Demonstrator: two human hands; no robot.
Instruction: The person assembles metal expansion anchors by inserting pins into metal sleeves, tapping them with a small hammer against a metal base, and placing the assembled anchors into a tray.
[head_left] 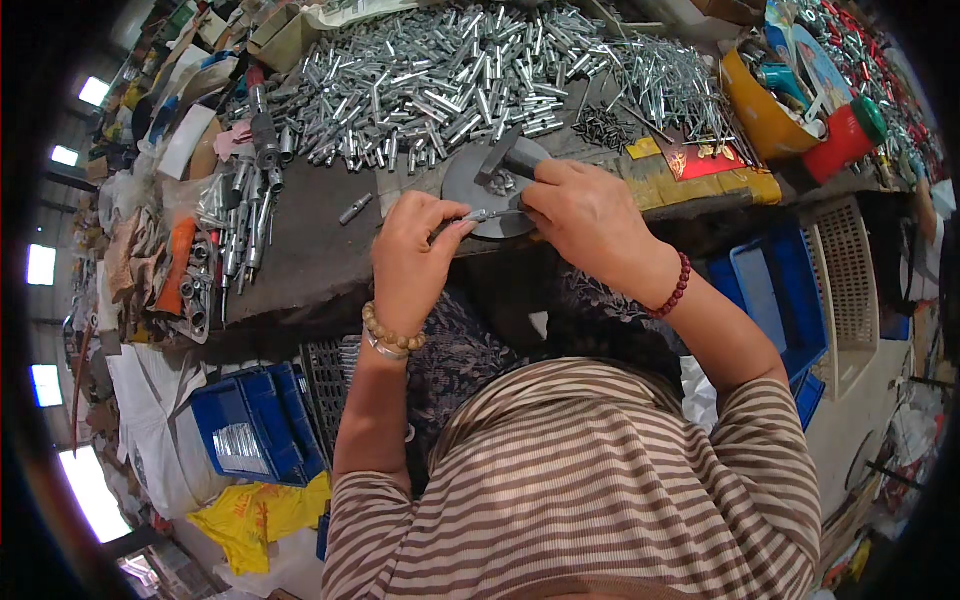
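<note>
At the bench's near edge, my left hand (412,238) pinches a small silver metal fitting (480,214) between thumb and fingertips. My right hand (592,212) is closed just to its right, its fingertips on a thin metal rod (511,211) that lines up with the fitting. Both hands are over a round grey metal disc (461,182). A dark, hammer-like metal head (520,158) lies over the disc against my right fingers; whether they grip it too is hidden. Several small bright pieces (503,184) sit on the disc.
A large heap of silver metal tubes (430,90) covers the bench's far side, with thin rods (670,80) to its right. One loose tube (355,209) lies left of my left hand. A yellow bin (757,110) and red container (846,140) stand right; blue crates (780,290) are below.
</note>
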